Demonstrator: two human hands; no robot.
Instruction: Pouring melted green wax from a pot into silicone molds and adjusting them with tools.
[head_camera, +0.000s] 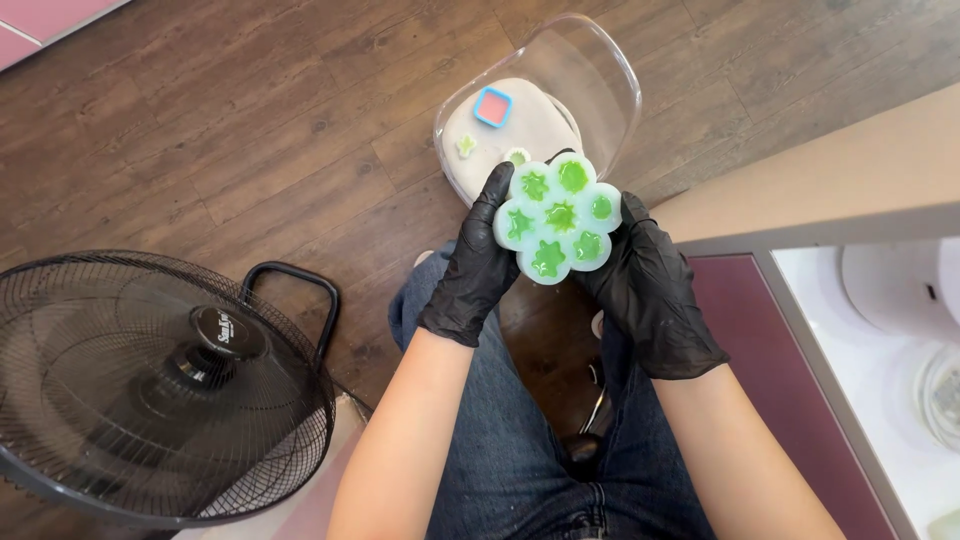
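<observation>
A black floor fan (150, 385) is seen at the lower left on the wooden floor (250, 130). A clear plastic tub (590, 80) holding pale sand and a small blue-rimmed square mould (492, 107) is placed ahead.

We have a single view, from a camera worn on the head, and it looks steeply down past our lap to the wooden floor (250, 130). It sits close to our two hands, with a standing fan (150, 390) at lower left and a counter edge (830, 225) at right.
</observation>
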